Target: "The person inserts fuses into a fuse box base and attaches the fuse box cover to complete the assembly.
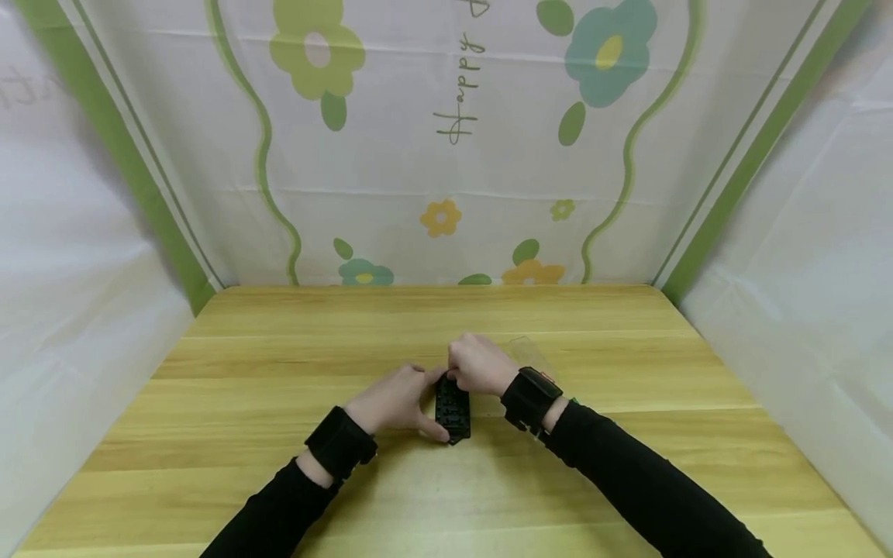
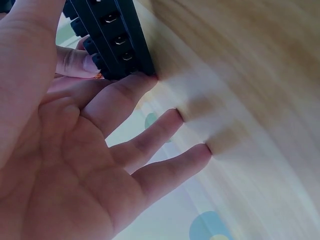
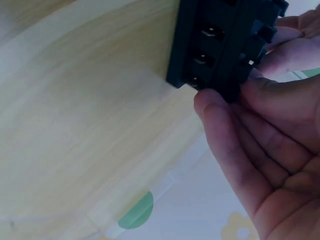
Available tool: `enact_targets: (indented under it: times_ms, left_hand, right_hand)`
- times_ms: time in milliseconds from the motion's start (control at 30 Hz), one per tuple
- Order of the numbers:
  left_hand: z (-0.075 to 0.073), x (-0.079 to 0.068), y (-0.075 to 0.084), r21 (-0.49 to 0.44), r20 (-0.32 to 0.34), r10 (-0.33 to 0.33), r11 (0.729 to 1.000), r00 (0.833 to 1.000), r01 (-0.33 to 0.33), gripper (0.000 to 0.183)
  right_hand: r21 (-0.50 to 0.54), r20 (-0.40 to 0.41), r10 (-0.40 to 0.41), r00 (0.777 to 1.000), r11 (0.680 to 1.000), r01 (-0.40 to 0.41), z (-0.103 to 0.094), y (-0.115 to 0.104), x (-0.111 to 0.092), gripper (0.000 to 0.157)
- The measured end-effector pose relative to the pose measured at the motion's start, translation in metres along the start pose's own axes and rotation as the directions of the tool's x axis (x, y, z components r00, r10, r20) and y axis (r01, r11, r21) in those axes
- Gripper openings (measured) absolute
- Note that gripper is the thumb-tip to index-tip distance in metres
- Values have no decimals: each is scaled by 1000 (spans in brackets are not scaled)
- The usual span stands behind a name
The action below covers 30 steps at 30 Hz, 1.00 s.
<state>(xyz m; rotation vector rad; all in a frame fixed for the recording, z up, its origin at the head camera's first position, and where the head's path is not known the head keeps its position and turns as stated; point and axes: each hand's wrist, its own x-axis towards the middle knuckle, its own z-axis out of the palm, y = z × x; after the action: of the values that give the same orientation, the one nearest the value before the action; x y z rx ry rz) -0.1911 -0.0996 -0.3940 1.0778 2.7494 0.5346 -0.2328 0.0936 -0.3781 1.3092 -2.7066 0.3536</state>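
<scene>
A black terminal block (image 1: 453,411) with a row of metal contacts lies lengthwise on the table, in front of the person. My left hand (image 1: 399,403) spans it from the left, thumb at the near end and index finger at the far end. In the left wrist view, its other fingers (image 2: 175,172) extend loosely over the wood. With curled fingers, my right hand (image 1: 481,364) pinches the block's far end between thumb and index finger, as the right wrist view shows. Whether a small part sits between those fingertips is hidden.
A clear plastic strip, perhaps a cover (image 1: 530,353), lies on the wooden table (image 1: 279,341) just beyond the right wrist. White cloth (image 1: 391,170) with printed flowers hangs behind the table, and more cloth walls both sides. Black bands (image 1: 342,443) wrap both wrists.
</scene>
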Motion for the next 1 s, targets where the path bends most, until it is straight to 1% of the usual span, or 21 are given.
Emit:
enact_targets:
  times_ms: [133,267,333,433,567,667,900,1000]
  left_hand:
    - [1,-1,0,-4,8,-10,1000,1000,10,95]
    - [2,1,-1,-6,1,-7,1000,1000,7,95]
    - [3,2,-1,-1,-2,-8,1000,1000,8,96]
    - [3,3,0,3,1,-12,1000,1000,12,97]
    - [3,3,0,5,-2,-5,1000,1000,5,90]
    - [2,3,0,14,-5,1,1000,1000,-1,84]
    - [2,1,-1,2,-7,6,1000,1000,-6,80]
    - [2,1,-2,2,-13,16,1000,1000,-16,81]
  right_hand:
    - [67,82,-16,996,998,10,-5,3,2,25]
    - [132,183,-3,983,991,-22,-14,5,3,21]
    - [133,206,7,978,990,-35,-17,5,4,19]
    - [105,208,17,978,994,-40,-19,5,6,19]
    - [51,195,20,981,998,-31,-17,3,8,30]
    - [22,192,14,981,1000,-19,-15,1,9,35]
    - [-23,175,10,984,1000,-6,-12,-3,10,36]
    - [-49,161,3,987,999,5,-11,-6,10,40]
